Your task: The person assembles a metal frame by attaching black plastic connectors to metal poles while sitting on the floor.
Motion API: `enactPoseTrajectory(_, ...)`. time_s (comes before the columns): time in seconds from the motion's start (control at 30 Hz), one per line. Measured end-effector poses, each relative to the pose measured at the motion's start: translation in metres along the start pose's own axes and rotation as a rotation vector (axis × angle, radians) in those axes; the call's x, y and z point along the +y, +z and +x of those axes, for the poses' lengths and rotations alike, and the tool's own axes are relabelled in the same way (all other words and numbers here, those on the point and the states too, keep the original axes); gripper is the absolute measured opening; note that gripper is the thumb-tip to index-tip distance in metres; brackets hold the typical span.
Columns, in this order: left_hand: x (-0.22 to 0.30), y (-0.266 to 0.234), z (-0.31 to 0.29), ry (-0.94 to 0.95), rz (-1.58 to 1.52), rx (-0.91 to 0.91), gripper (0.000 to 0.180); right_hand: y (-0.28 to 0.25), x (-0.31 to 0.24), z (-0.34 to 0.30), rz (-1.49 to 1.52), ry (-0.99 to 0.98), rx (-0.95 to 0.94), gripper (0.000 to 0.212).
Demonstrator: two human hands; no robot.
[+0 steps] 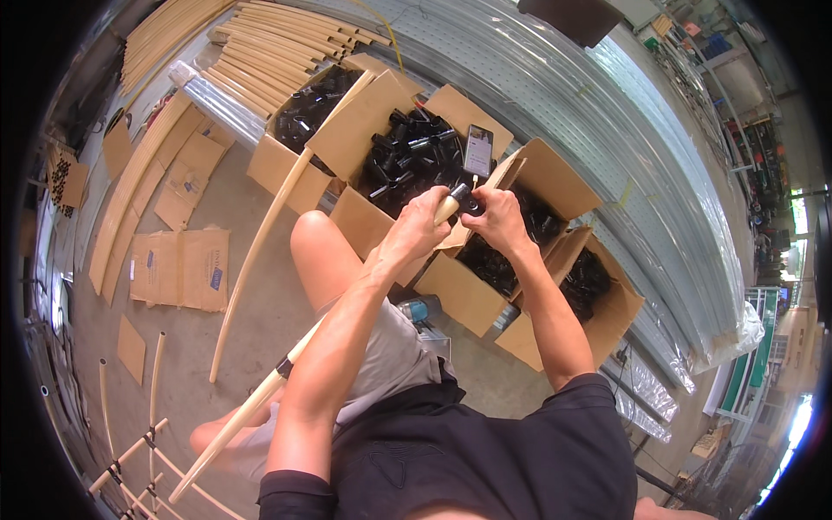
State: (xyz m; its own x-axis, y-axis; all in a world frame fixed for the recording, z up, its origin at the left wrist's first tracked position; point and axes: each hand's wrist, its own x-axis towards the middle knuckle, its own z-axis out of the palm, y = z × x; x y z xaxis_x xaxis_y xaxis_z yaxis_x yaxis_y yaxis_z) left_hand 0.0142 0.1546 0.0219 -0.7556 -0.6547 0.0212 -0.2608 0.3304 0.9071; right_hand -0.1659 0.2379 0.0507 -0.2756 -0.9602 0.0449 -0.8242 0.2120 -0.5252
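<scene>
Here, I see my left hand (pixel 422 224) closed around the top end of a long pale rod (pixel 260 401), while my right hand (pixel 500 214) pinches a small black fitting (pixel 469 200) at its tip. Just beyond, four open cardboard boxes (pixel 464 295) on the floor hold heaps of similar black fittings (pixel 407 165). A phone (pixel 477 150) stands upright among them.

The long pale curved wooden rod (pixel 260 399) looks smooth and matt. The small black plastic fitting (pixel 472 206) on its end is glossy, like those filling the brown, matt cardboard boxes (pixel 459 295). The grey concrete floor (pixel 260 321) looks dull and rough.
</scene>
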Motion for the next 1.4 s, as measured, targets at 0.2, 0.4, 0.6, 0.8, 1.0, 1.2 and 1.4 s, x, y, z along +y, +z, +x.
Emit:
enactPoseTrajectory(0.2,0.016,0.0,0.002,-0.088,0.083,-0.122,0.083,-0.01,0.007,0.002,0.119,0.042,-0.058,0.04)
enactPoseTrajectory(0.4,0.038,-0.019,0.013,-0.219,-0.11,-0.284,0.09,-0.008,-0.003,-0.004,0.024,0.032,0.015,0.039)
enactPoseTrajectory(0.6,0.029,-0.014,0.016,-0.191,-0.144,-0.24,0.078,0.0,-0.009,-0.006,-0.139,0.037,0.011,0.035)
enactPoseTrajectory(0.8,0.029,-0.01,0.018,-0.159,-0.017,-0.191,0.062,0.009,-0.011,-0.012,-0.05,0.079,0.065,0.035)
enactPoseTrajectory(1.0,0.034,-0.015,0.022,-0.239,-0.074,-0.215,0.057,0.003,-0.005,-0.011,0.09,0.028,0.038,0.037)
enactPoseTrajectory(1.2,0.032,-0.014,0.022,-0.227,-0.15,-0.225,0.061,-0.005,0.001,-0.01,0.09,-0.037,-0.097,0.034)
enactPoseTrajectory(1.4,0.024,-0.015,0.017,-0.144,-0.279,-0.237,0.063,-0.009,0.008,-0.012,0.046,-0.19,-0.071,0.033)
